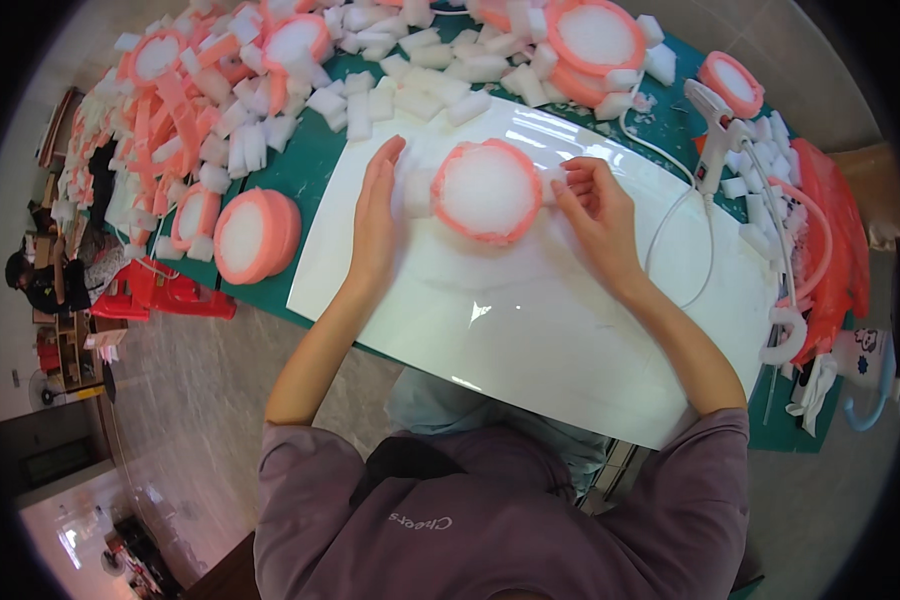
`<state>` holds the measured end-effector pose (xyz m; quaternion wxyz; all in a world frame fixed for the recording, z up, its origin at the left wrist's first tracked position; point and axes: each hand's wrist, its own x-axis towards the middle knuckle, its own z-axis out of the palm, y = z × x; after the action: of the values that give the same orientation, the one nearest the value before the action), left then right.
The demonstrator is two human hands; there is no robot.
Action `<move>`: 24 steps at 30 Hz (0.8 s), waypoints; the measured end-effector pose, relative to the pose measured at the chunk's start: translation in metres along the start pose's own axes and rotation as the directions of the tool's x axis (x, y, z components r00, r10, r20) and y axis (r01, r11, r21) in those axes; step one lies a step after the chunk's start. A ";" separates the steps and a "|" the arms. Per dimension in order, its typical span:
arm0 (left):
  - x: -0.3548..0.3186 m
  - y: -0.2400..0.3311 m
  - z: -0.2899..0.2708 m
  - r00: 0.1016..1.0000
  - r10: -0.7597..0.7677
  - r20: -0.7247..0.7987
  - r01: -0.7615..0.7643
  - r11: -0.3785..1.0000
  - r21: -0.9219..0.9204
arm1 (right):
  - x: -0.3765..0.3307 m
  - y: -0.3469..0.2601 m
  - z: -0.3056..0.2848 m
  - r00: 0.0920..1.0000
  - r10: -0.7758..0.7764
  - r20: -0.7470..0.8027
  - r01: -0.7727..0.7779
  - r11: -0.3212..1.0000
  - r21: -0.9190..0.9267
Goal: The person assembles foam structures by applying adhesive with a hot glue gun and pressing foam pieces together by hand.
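- mauve shirt (470, 530) nearest, its short sleeves baring both forearms, which reach up over a glossy white board (530, 340).
- the left hand (377, 205) stands on edge, fingers straight and side by side, gripping nothing; it is just left of a white foam block (417, 193), and whether it touches the block cannot be told.
- the right hand (602, 205) has thumb and fingertips closed on a small foam piece (548, 187), other fingers curled.
- between the hands lies a pink-rimmed disc (486, 192) with a white face, flat on the board, the block meeting its left edge and the small piece its right.
- left of the board, stacked pink-and-white rounds (254, 238) sit on a green table (305, 180).
- to the right, past the right hand, are a white glue gun (712, 160) with its cord and a red plastic bag (830, 230).
- beyond the board, loose white foam pieces (435, 65) are heaped along the table.
- far left, another person (55, 285) in dark clothing.
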<state>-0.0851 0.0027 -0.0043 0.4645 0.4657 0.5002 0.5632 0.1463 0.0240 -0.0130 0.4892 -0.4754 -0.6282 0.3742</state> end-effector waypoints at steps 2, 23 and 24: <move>-0.001 -0.001 0.004 0.999 0.036 0.036 -0.036 0.999 0.011 | 0.000 -0.002 -0.001 1.000 0.008 -0.001 -0.008 1.000 -0.020; -0.003 0.002 0.014 0.986 -0.056 0.155 0.063 0.997 -0.042 | -0.007 -0.012 -0.005 0.991 0.126 0.049 -0.125 0.992 -0.018; -0.003 0.001 0.014 0.987 -0.053 0.152 0.076 0.986 -0.150 | -0.007 -0.011 -0.006 0.987 0.156 0.032 -0.156 0.988 0.012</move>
<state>-0.0706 0.0013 -0.0024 0.5532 0.4521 0.4339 0.5489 0.1501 0.0144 -0.0035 0.4521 -0.5136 -0.5938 0.4234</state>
